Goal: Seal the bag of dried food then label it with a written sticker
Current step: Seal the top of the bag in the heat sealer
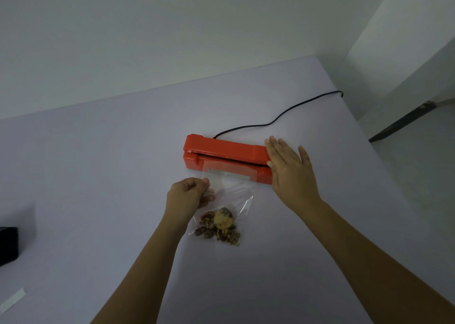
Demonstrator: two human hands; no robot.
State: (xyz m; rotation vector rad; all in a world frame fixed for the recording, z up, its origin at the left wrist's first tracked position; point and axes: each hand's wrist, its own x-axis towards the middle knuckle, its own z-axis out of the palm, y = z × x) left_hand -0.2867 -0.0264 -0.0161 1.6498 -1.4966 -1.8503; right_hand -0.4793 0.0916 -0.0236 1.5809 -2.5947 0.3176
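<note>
The left fingers (194, 184) are curled and pinch the left edge of the bag (234, 193), up near its top. I think the pinch is there to hold the thin plastic flat, so the open end sits in the sealer (221, 149) with no folds. The left hand (187, 198) is low, just left of the bag.

The right fingers (280, 151) are straight and a little apart. They hold nothing. The right hand (293, 171) lies flat over the right end of the sealer, on its lid. I think it is there to push the lid down, since a flat palm pushes well. A thin dark gap shows under the lid, and I cannot tell if it is pressed all the way.

The bag is clear. Its top end is in the mouth of the red sealer. The rest lies on the desk (98, 176), on the near side. The food (219, 225) sits in a heap at the near end of the bag, away from the seal line.

A black cord (283, 113) runs from the back of the sealer to the far right. At the near left lies a white strip (13, 299), maybe the sticker. A black thing (7, 245) sits at the left edge.
</note>
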